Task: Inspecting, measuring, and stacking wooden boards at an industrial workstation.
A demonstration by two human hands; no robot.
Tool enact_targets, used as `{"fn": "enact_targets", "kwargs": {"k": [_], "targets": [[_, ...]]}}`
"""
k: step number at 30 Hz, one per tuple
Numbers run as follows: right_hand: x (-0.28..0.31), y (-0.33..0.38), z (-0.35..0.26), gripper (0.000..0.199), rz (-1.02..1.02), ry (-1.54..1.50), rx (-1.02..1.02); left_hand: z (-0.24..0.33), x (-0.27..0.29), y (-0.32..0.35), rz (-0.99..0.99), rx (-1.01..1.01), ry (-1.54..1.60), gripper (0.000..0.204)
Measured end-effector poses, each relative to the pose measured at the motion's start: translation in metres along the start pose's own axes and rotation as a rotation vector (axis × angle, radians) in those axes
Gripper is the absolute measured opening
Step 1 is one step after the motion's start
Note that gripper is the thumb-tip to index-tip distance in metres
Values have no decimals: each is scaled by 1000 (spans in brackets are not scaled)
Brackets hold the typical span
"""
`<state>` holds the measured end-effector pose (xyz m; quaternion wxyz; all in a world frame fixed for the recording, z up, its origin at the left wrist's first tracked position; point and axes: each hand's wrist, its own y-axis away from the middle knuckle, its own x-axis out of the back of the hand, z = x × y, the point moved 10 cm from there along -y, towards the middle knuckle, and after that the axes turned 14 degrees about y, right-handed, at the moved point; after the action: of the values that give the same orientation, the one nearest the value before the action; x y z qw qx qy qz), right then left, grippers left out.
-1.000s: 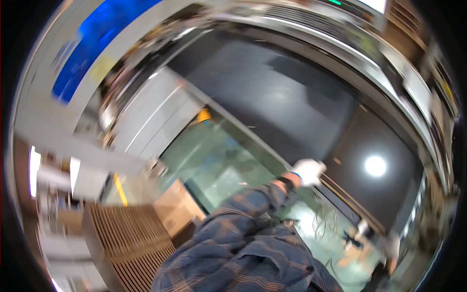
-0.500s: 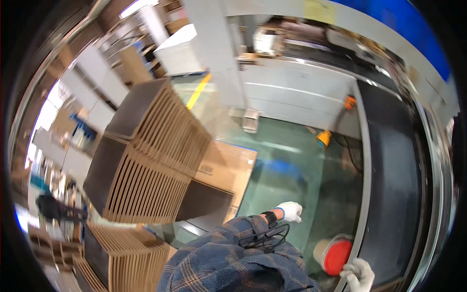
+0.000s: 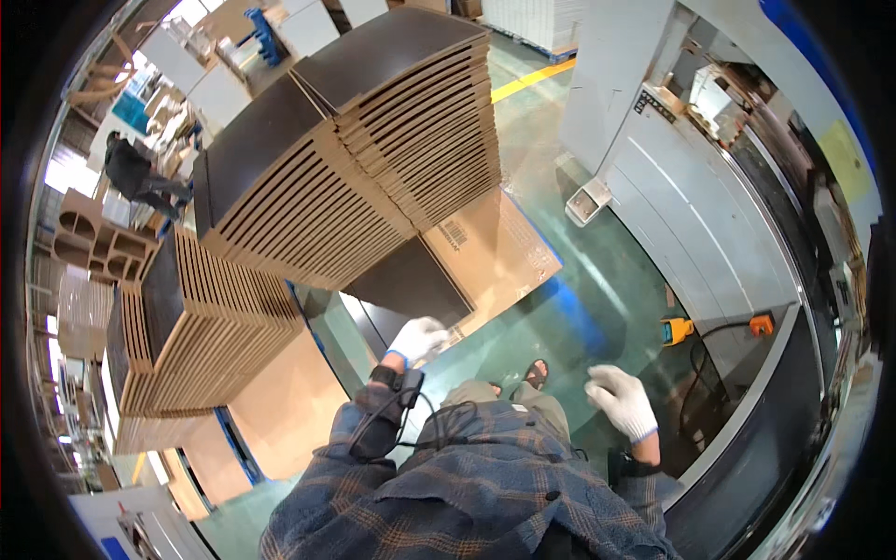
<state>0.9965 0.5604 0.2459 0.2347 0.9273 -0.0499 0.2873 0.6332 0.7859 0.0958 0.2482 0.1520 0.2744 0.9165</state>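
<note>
My left hand (image 3: 420, 341), in a white knit glove, hovers before the tall stack of dark-faced brown boards (image 3: 373, 159), apart from it. Its fingers are loosely bent with nothing visible in them. A dark panel (image 3: 411, 280) lies low beside the stack, on a flat cardboard sheet (image 3: 495, 252), just beyond this hand. My right hand (image 3: 621, 401), gloved the same way, hangs over the green floor on the machine side. Loosely curled fingers, slightly apart at the tips, hold nothing that I can see.
A second board stack (image 3: 205, 327) stands at left, near bare brown sheets (image 3: 289, 411). The grey machine (image 3: 709, 215) and its dark bed (image 3: 775, 448) border the right. An orange-yellow plug (image 3: 677, 329) with a cable lies on the floor. Another person (image 3: 140, 173) is at far left.
My view has swung left toward the stacks. The right hand has moved away from the red and white bucket, which is out of view; the left hand is now near the dark panel.
</note>
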Motion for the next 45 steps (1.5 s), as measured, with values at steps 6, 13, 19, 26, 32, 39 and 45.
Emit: {"fn": "enact_targets", "kwargs": {"k": [6,13,19,26,32,39,45], "targets": [[-107,-165,76,28,-420,-64,-132,-213,23,25,79,511,851,25],[-280,-348,181,39,-429,396,-6,-406,75,8,383,749,423,17],[-463,-484,263,54,-228,649,-8,-568,155,-74,635,663,-101,66],[-563,-539,266,60,-12,674,-71,-615,223,-154,878,660,-131,101],[-586,-545,254,58,-18,843,-182,-629,250,-188,1000,731,-79,86],[-599,-484,239,73,-582,415,-233,-585,301,-129,986,767,-181,85],[-550,-411,178,39,-530,-458,-414,-521,311,-95,846,668,16,80]]}}
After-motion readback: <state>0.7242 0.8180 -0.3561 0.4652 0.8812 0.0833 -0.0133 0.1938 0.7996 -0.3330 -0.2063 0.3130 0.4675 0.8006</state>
